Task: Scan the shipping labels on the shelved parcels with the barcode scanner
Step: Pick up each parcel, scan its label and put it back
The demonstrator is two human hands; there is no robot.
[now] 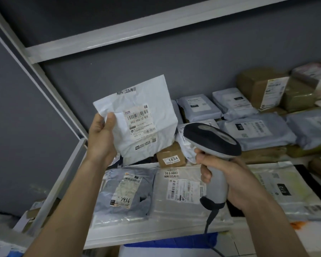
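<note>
My left hand (101, 135) grips a white poly-mailer parcel (152, 101) by its left edge and holds it upright above the shelf, its shipping label (140, 125) facing me. My right hand (228, 175) grips the handle of a grey and black barcode scanner (211, 138). The scanner's head sits just right of the parcel, at the height of its lower half. Its cable (209, 219) hangs down below the handle.
The shelf (156, 236) holds several parcels: a grey mailer marked 7936 (126, 191), a clear-wrapped one (180, 188), a small carton marked 1834 (171, 156), grey mailers (256, 132) and brown boxes (261, 88) to the right. An upper shelf rail (119, 36) runs overhead.
</note>
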